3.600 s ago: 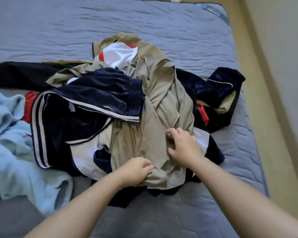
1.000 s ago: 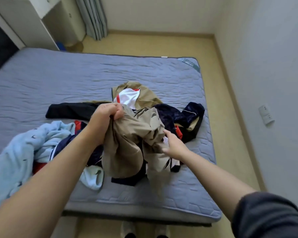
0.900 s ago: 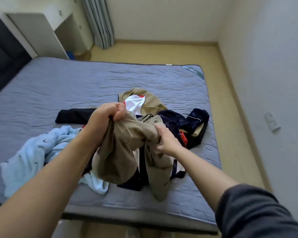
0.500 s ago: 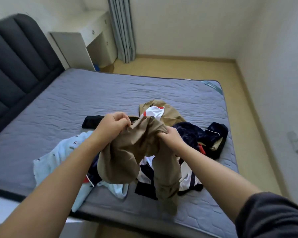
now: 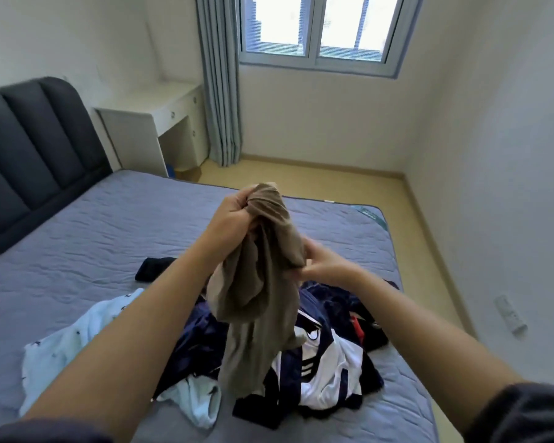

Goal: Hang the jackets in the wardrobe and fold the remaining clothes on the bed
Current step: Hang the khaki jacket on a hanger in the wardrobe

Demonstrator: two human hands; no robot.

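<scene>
khaki garment [image 5: 263,282] now lifted off the clothes pile [image 5: 317,362]; my left hand [image 5: 234,215] grips its top, right hand [image 5: 323,263] pinches midway. likely a jacket: hang it.

A two-pane window [image 5: 317,27] sits high in the far wall [image 5: 317,116], bright with daylight. A grey curtain [image 5: 219,81] hangs at its left edge, reaching down to the pale yellow floor [image 5: 301,177]. A white desk [image 5: 154,105] with small drawers fills the far left corner, just beside the curtain. The bed [image 5: 93,225] has a grey-blue quilted cover and a dark padded headboard [image 5: 29,139] at its left end. The right wall [image 5: 493,155] is plain white, with a socket [image 5: 509,314] set low.
</scene>
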